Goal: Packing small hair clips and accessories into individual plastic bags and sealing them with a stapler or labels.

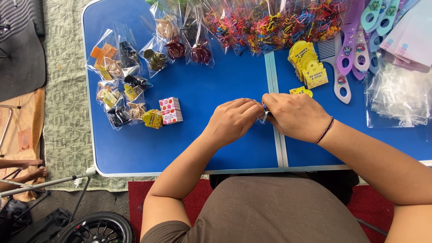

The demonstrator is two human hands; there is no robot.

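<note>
My left hand (234,119) and my right hand (294,116) meet over the middle of the blue folding table (202,144). Both pinch a small clear plastic packet (263,116) between their fingertips; what is inside is hidden by my fingers. A yellow card tag (301,91) lies just behind my right hand. A braided bracelet sits on my right wrist.
Bagged hair claws (121,85) lie at the left, a small pink box (171,110) and yellow tags (153,119) beside them. Bags of coloured elastic bands (270,22) line the back. Yellow cards (308,65), combs (346,49) and clear bags (396,96) are at the right. Another person's feet (31,168) show at the left.
</note>
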